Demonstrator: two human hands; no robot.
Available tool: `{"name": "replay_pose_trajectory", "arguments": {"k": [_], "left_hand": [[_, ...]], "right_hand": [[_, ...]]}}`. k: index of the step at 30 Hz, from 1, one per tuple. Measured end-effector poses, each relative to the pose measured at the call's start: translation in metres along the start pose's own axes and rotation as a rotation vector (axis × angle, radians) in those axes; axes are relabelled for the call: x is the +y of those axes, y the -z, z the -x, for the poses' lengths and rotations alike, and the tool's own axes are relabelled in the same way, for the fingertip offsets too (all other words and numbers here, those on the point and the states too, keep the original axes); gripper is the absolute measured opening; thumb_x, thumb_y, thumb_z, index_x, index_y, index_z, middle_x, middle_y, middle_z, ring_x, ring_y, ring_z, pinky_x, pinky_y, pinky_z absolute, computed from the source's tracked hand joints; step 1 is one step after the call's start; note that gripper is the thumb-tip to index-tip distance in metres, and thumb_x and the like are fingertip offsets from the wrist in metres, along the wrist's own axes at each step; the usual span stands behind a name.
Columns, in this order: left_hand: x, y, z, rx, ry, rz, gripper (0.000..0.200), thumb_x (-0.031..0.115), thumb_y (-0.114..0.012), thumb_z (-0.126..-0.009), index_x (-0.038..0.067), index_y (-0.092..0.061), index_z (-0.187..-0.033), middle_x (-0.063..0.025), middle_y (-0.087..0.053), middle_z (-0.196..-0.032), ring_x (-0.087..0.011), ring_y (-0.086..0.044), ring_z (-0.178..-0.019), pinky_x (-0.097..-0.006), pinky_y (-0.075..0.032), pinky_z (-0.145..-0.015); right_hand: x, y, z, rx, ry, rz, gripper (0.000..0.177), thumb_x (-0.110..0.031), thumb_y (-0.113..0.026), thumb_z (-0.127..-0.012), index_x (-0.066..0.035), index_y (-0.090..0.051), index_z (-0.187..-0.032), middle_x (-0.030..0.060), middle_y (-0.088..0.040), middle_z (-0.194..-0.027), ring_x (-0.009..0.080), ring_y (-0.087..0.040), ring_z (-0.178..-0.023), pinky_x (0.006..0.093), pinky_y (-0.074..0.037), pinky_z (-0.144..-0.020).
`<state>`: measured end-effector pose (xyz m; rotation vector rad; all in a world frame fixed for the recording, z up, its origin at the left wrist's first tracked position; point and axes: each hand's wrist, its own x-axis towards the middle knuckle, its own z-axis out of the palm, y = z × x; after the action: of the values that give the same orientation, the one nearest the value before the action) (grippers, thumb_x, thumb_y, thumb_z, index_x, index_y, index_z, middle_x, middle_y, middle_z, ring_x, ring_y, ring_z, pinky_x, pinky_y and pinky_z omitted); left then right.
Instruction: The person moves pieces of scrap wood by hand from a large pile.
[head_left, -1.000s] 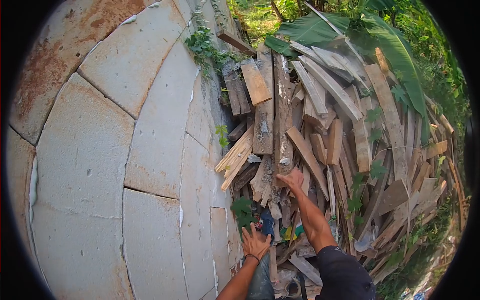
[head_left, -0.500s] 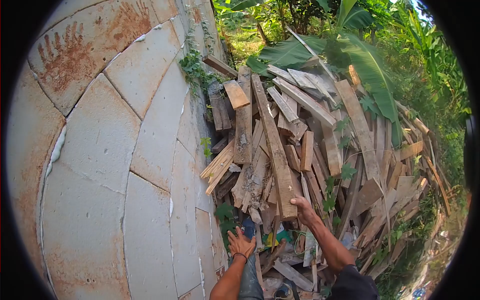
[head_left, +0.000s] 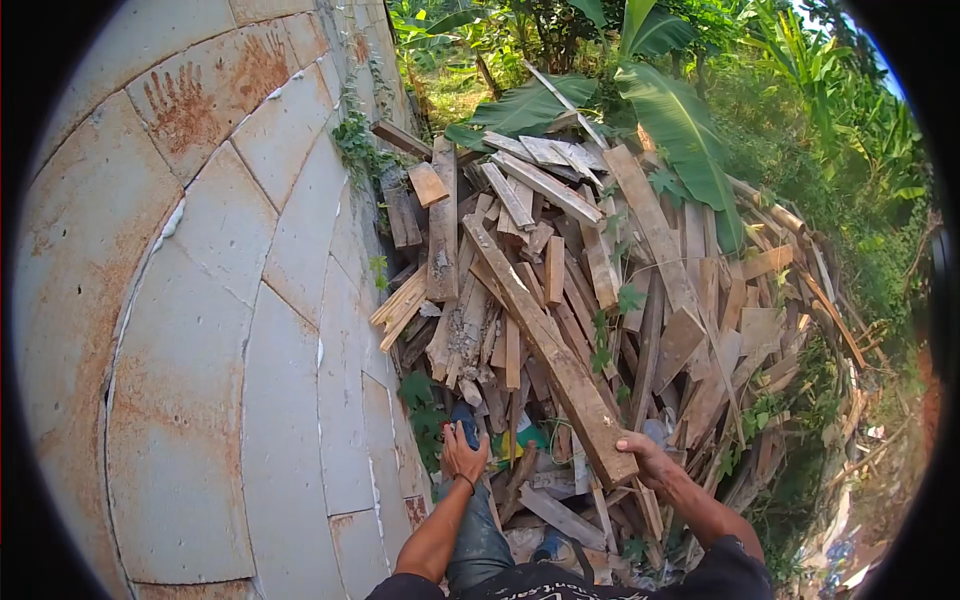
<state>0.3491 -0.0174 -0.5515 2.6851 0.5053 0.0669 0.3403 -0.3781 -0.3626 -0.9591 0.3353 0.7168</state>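
My right hand (head_left: 648,458) is closed on the near end of a long, rough wooden plank (head_left: 555,355), thumb on top at its edge. The plank slants up and left, its far part lying over other timber. My left hand (head_left: 463,452), with a dark band on its wrist, is by my trouser leg (head_left: 478,535) and a blue shoe (head_left: 464,415). Its fingers are stretched out and hold nothing that I can see. Under the plank lies a heap of loose boards (head_left: 680,345), some dusty with old mortar.
A pale block wall (head_left: 290,330) with reddish handprints stands along the left. Vines (head_left: 355,145) climb its edge. A big banana leaf (head_left: 680,130) hangs over the heap. Another blue shoe (head_left: 548,545) is among the scraps. Dense greenery (head_left: 830,190) borders the right.
The plank's near end has swung right and slightly down in my right hand, so it lies more slanted. My left hand stays by my leg. The view has shifted.
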Motion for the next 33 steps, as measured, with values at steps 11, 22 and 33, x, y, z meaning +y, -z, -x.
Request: {"name": "replay_pose_trajectory", "arguments": {"k": [11,22,33], "left_hand": [[0.173,0.028,-0.033,-0.838,0.295,2.058,0.094,0.07,-0.064,-0.078,-0.006,-0.04,-0.129,-0.0212,-0.054,-0.121,-0.0367,-0.056,-0.114,-0.0523,-0.045,-0.099],[0.186,0.012,0.095,-1.018,0.293,2.019,0.062,0.042,-0.069,-0.082,-0.005,-0.053,-0.119,-0.019,-0.059,-0.122,-0.0321,-0.056,-0.119,-0.043,-0.041,-0.108],[0.268,0.013,0.236,-1.315,-0.091,1.563,0.051,0.016,-0.074,-0.078,-0.001,-0.053,-0.122,-0.0095,-0.064,-0.113,-0.0199,-0.062,-0.103,-0.0351,-0.048,-0.093]], "right_hand": [[0.048,0.023,0.129,0.072,-0.015,0.503,0.04,-0.028,-0.077,-0.077,-0.003,-0.061,-0.105,0.0012,-0.057,-0.093,0.0105,-0.052,-0.085,0.0272,-0.041,-0.076],[0.169,0.083,0.255,0.304,-0.243,0.488,0.06,-0.038,-0.077,-0.082,-0.004,-0.058,-0.127,0.0019,-0.06,-0.101,0.0113,-0.057,-0.088,0.0251,-0.045,-0.076],[0.431,0.075,0.281,0.838,-0.031,-0.531,0.068,-0.05,-0.066,-0.087,-0.001,-0.05,-0.131,0.0155,-0.059,-0.122,0.0331,-0.06,-0.111,0.0504,-0.051,-0.09]]}}
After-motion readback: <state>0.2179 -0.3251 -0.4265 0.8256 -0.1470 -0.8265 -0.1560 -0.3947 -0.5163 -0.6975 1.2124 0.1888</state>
